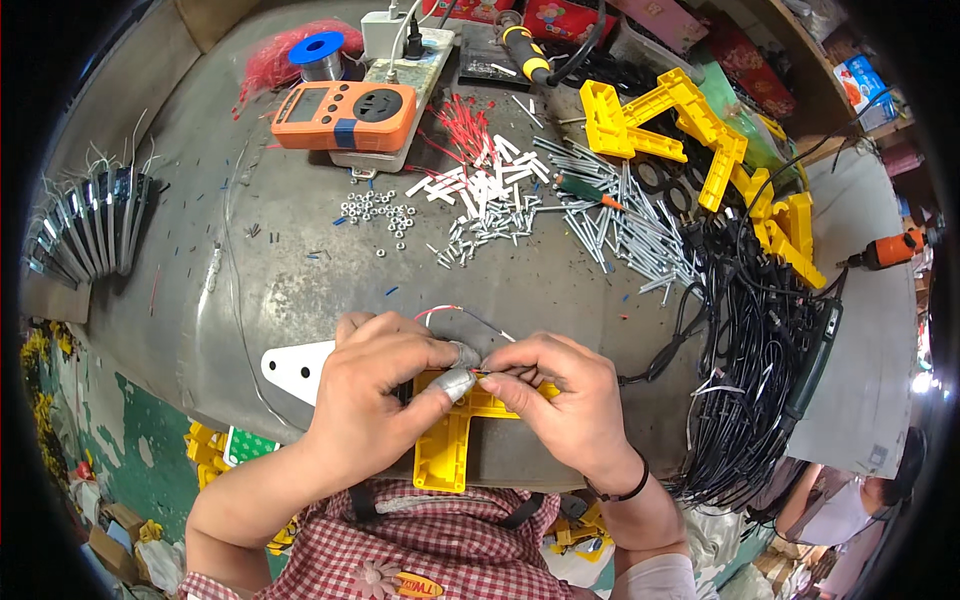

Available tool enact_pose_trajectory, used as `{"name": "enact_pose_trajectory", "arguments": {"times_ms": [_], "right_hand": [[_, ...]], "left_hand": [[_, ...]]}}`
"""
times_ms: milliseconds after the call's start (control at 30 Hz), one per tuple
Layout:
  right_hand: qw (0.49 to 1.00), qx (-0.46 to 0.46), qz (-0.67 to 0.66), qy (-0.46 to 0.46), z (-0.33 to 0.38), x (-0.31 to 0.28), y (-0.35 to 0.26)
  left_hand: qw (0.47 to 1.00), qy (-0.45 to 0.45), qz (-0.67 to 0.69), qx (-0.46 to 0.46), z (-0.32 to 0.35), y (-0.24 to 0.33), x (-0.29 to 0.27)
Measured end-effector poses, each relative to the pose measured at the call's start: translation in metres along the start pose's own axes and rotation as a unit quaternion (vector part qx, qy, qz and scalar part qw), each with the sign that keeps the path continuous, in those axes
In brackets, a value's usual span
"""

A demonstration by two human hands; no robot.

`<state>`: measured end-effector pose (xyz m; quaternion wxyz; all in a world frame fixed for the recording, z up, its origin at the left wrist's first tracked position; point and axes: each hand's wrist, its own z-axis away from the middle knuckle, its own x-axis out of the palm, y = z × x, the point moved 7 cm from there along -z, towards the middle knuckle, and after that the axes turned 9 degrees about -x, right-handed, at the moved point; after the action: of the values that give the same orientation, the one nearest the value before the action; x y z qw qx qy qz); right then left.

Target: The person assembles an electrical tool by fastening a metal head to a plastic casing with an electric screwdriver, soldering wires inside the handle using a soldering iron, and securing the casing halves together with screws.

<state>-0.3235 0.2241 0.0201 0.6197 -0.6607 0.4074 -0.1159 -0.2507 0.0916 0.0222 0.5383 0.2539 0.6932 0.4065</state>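
My left hand (pixel 385 375) is closed, its tape-wrapped thumb and forefinger pinching a thin wire near the table's front edge. Meeting it fingertip to fingertip, my right hand (pixel 555 390) also pinches thin wire; the exact joint is hidden by the fingers. Just beyond them a thin lead (pixel 470 313), red, dark and white along its length, arches over the table. Under both hands lies a yellow plastic housing (pixel 440 455), partly covered by them. A black cable (pixel 650 374) runs in from the right towards my right hand. Beside my left hand is a white tapered plate (pixel 300 366) with dark holes.
Farther back are loose nuts (pixel 375 212), white sleeves (pixel 485 185), long screws (pixel 640 240) and an orange meter (pixel 345 115). Yellow housings (pixel 690 115) and bundled black cables (pixel 745 370) crowd the right. Dark strips with wires (pixel 95 225) stand left. A soldering iron (pixel 525 52) lies at the back.
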Motion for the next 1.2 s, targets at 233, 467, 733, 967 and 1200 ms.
{"name": "enact_pose_trajectory", "arguments": {"times_ms": [233, 467, 733, 967, 1200], "right_hand": [[1.000, 0.000, -0.024, -0.009, -0.002, -0.001, 0.003], [0.995, 0.084, -0.037, -0.044, -0.002, 0.003, 0.008], [0.988, 0.114, -0.082, -0.069, -0.002, 0.007, 0.017], [0.995, 0.051, 0.035, -0.076, -0.001, 0.002, 0.006], [0.981, -0.054, 0.171, -0.076, -0.016, -0.006, -0.019]], "left_hand": [[0.983, 0.033, -0.141, 0.112, 0.003, 0.021, 0.000], [0.982, 0.092, -0.070, 0.152, 0.014, 0.019, 0.004], [0.986, 0.085, -0.038, 0.137, 0.015, 0.017, 0.005], [0.969, 0.132, -0.121, 0.171, 0.005, 0.029, -0.004], [0.995, -0.029, -0.036, 0.086, -0.007, 0.018, 0.001]]}}
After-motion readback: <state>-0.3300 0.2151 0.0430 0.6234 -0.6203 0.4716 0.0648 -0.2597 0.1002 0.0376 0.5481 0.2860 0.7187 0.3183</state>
